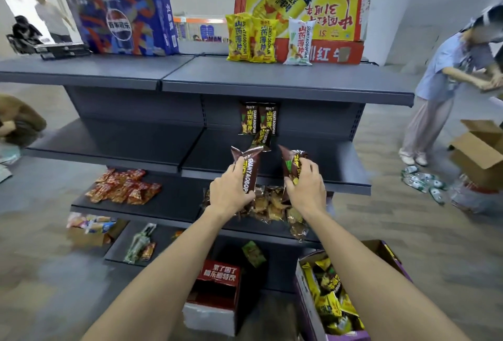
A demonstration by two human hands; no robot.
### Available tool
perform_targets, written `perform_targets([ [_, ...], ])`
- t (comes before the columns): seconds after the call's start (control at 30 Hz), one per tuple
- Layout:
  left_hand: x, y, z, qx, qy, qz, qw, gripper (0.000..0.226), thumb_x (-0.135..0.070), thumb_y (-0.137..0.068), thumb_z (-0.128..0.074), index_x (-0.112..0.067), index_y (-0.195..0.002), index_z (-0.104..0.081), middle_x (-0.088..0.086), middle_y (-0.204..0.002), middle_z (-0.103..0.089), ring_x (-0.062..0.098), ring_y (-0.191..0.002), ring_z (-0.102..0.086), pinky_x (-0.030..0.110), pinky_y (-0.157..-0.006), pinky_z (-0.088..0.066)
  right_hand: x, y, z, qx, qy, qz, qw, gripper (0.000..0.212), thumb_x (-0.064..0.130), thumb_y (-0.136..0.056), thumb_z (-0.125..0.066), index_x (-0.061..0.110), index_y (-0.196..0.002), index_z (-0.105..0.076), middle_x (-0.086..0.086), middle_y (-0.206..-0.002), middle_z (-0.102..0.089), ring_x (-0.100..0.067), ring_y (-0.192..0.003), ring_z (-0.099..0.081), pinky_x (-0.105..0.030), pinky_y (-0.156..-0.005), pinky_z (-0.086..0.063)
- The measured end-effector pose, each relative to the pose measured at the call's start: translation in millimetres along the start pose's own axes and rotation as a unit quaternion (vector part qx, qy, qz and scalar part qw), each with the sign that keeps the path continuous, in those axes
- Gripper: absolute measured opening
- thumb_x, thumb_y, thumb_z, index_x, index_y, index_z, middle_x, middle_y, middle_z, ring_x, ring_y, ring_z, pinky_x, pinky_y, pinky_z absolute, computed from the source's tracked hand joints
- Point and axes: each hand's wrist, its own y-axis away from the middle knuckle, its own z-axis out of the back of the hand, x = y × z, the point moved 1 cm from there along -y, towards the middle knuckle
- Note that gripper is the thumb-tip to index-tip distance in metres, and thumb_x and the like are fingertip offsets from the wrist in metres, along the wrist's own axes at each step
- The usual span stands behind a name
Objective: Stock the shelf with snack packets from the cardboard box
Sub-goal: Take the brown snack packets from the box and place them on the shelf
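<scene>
Left hand (230, 192) grips one brown snack packet (248, 168); right hand (304, 187) grips a second brown packet (291, 162) — both at frame centre, over the middle shelf (275, 177). The cardboard box (313, 321) — lower right of the frame — holds yellow packets (330, 305).

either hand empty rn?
No: the left hand grips a brown packet and the right hand grips a second brown packet.
</scene>
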Motion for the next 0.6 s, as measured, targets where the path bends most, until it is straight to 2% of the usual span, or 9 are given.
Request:
perform_targets([
  [0.2,6.7,-40.0,-11.5,-0.039,-0.006,0.000,0.999,0.092,-0.047,-0.079,-0.068,-0.017,-0.151,-0.020,0.002,-0.131,-0.053,0.026,-0.096,-0.064,0.039,-0.073,-0.053,-4.0,-29.5,-19.3,0.006,-0.010,-0.003,1.000,0.057,0.026,-0.091,-0.065,0.014,-0.140,-0.039,-0.006,-0.138,-0.044,-0.026,-0.115,-0.051,-0.035,-0.091,-0.047],
  [0.37,5.7,-95.6,-34.2,-0.032,-0.008,0.008,0.999,0.091,-0.043,-0.079,-0.069,-0.016,-0.151,-0.021,0.007,-0.131,-0.052,0.035,-0.099,-0.063,0.046,-0.078,-0.050,-14.8,-80.1,-47.1,0.022,-0.023,-0.003,0.999,0.054,0.020,-0.089,-0.061,0.012,-0.139,-0.040,-0.011,-0.131,-0.047,-0.032,-0.114,-0.052,-0.041,-0.092,-0.046],
  [0.47,8.9,-136.9,-55.4,-0.024,-0.019,0.027,0.999,0.091,-0.043,-0.081,-0.067,-0.017,-0.153,-0.016,0.010,-0.142,-0.046,0.040,-0.104,-0.061,0.048,-0.080,-0.049,-26.4,-119.9,-69.4,0.028,-0.030,0.001,0.999,0.058,0.017,-0.087,-0.062,0.013,-0.140,-0.039,-0.013,-0.131,-0.046,-0.036,-0.115,-0.050,-0.042,-0.093,-0.047],
  [0.6,23.8,-191.3,-96.2,-0.023,-0.028,0.025,0.999,0.089,-0.036,-0.088,-0.064,-0.015,-0.155,-0.009,0.011,-0.150,-0.036,0.044,-0.104,-0.060,0.049,-0.080,-0.048,-39.4,-174.4,-109.4,0.016,-0.039,0.035,0.999,0.056,0.014,-0.087,-0.063,0.016,-0.138,-0.040,-0.009,-0.133,-0.044,-0.032,-0.116,-0.049,-0.040,-0.096,-0.045],
])
